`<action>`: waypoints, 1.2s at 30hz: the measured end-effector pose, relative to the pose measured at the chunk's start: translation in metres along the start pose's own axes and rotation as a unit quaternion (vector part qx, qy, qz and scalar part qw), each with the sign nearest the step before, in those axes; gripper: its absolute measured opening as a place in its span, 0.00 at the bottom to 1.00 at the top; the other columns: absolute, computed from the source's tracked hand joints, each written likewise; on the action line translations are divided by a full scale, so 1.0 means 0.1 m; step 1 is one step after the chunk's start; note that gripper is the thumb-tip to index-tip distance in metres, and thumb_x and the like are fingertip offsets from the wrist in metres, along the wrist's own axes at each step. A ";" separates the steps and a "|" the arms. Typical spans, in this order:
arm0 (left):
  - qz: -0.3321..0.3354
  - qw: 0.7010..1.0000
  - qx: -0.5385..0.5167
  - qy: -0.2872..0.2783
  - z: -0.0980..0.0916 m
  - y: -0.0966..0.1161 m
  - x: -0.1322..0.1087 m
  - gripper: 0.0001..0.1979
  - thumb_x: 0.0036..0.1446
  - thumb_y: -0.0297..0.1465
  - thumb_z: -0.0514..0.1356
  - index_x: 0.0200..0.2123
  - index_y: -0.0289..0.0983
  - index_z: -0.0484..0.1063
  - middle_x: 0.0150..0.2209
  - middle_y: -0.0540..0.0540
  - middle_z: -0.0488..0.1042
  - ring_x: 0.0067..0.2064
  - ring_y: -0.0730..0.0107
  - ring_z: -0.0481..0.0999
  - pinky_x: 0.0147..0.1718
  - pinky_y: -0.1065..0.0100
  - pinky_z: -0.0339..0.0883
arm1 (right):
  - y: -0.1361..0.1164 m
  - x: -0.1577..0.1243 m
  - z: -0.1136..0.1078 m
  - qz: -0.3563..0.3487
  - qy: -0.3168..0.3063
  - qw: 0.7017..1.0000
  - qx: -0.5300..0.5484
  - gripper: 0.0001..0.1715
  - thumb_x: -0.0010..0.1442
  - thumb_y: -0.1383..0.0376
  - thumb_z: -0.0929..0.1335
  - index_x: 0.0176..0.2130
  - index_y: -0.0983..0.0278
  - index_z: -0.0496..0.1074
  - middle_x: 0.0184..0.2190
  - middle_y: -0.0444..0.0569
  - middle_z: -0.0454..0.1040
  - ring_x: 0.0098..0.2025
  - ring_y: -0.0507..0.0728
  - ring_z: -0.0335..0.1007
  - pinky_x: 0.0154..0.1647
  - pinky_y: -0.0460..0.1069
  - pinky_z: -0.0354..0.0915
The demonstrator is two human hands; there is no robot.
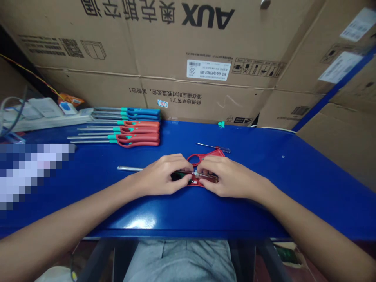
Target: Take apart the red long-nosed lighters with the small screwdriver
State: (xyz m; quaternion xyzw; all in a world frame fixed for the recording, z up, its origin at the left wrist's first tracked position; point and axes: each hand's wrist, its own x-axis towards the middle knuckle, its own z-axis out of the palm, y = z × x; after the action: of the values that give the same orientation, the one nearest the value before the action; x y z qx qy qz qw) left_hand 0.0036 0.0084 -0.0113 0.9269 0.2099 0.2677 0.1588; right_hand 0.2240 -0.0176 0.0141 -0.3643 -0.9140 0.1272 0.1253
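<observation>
Both hands meet over the blue table around an opened long-nosed lighter, whose metal tube [129,169] sticks out to the left. My left hand [169,174] is closed on the lighter's body, thumb and fingers near its inner parts. A clear reddish fuel tank [208,178] with a white valve end lies between the hands, and my right hand [227,176] is pinched around it. Just beyond the fingers lies a red shell half [210,154] with a trigger loop. The fingers hide much of the lighter's inside. Behind it rests a small screwdriver [223,149].
Several finished-looking lighters [138,139] with red, orange and blue handles lie in a row at back left. A power strip [53,121] with plugs stands beyond them. A large cardboard box [164,43] walls the back. A small green piece [221,124] lies near it.
</observation>
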 end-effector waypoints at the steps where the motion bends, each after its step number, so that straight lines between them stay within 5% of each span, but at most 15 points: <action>1: 0.002 1.000 0.001 0.004 0.00 -0.01 0.00 0.06 0.61 0.27 0.56 0.38 0.35 0.73 0.34 0.46 0.76 0.37 0.68 0.73 0.39 0.68 0.66 | 0.00 0.00 0.00 0.001 0.003 1.000 -0.002 0.02 0.59 0.69 0.67 0.35 0.67 0.69 0.32 0.48 0.71 0.32 0.52 0.64 0.34 0.47 0.60; 17: 0.058 0.997 -0.004 0.047 0.01 -0.06 0.01 0.06 0.61 0.27 0.58 0.36 0.35 0.76 0.34 0.44 0.79 0.37 0.66 0.74 0.40 0.64 0.68 | -0.04 0.00 -0.04 0.007 -0.016 1.000 0.006 0.08 0.62 0.69 0.64 0.37 0.68 0.73 0.34 0.51 0.74 0.35 0.55 0.68 0.36 0.48 0.62; 36: 0.009 0.999 -0.007 -0.044 -0.02 -0.01 -0.01 0.07 0.57 0.31 0.62 0.38 0.35 0.73 0.35 0.45 0.75 0.38 0.66 0.73 0.41 0.67 0.67 | 0.02 -0.01 -0.06 -0.008 -0.037 0.999 -0.018 0.08 0.62 0.68 0.66 0.41 0.65 0.75 0.38 0.52 0.73 0.41 0.57 0.68 0.45 0.52 0.63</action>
State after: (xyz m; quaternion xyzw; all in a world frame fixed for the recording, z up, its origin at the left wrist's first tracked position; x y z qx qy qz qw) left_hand 0.0014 0.0097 -0.0104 0.9384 0.1930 0.2295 0.1717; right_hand 0.2283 -0.0159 0.0187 -0.3540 -0.9231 0.1231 0.0860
